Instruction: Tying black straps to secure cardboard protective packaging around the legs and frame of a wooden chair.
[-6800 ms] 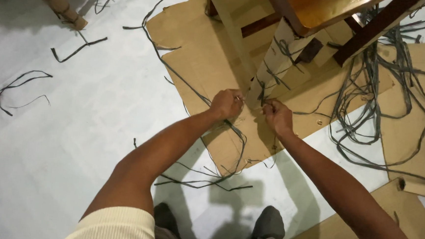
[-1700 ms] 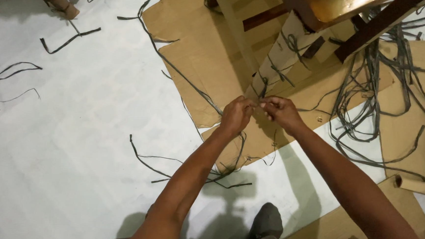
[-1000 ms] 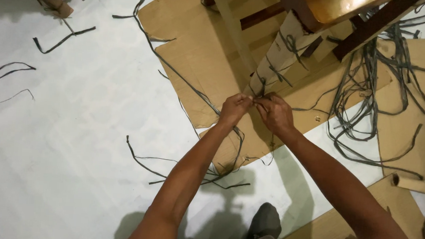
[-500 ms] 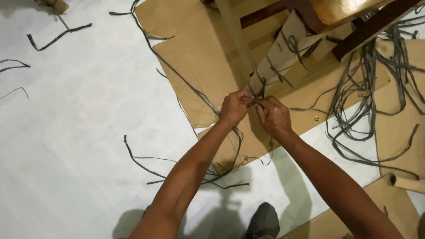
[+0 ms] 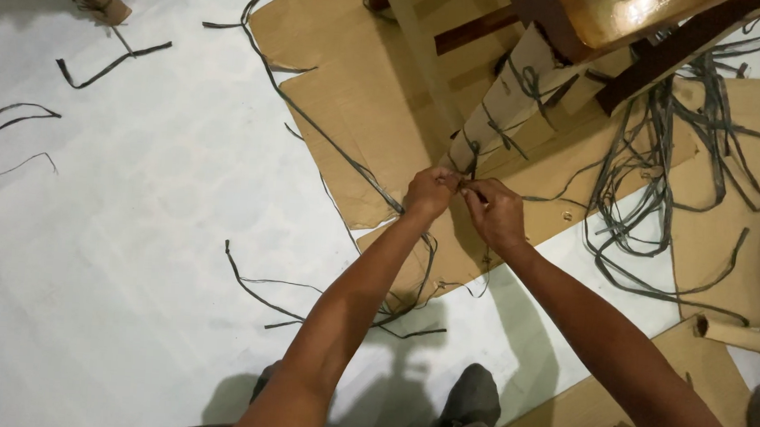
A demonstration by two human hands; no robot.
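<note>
Near the centre of the frame, the left hand (image 5: 430, 193) and the right hand (image 5: 494, 213) meet at the foot of a cardboard-wrapped furniture leg (image 5: 508, 103), both pinching a dark strap (image 5: 463, 185) between closed fingertips. That strap sits right at the lower end of the wrapping, where the fingers touch it. Judging by how things lie, the leg is already sheathed in cardboard and bound higher up by several dark ties (image 5: 529, 82), so the lowest tie looks like the one in hand, and it is not yet finished. Other wooden parts (image 5: 649, 54) at the upper right are bare. No labels or signs show anywhere. Flat brown cardboard sheets (image 5: 353, 71) lie on the white floor (image 5: 114, 250), a tangle of loose straps (image 5: 655, 178) spreads at right, cut strap scraps (image 5: 108, 63) are scattered at upper left, and a cardboard tube (image 5: 742, 335) rests at lower right.
</note>
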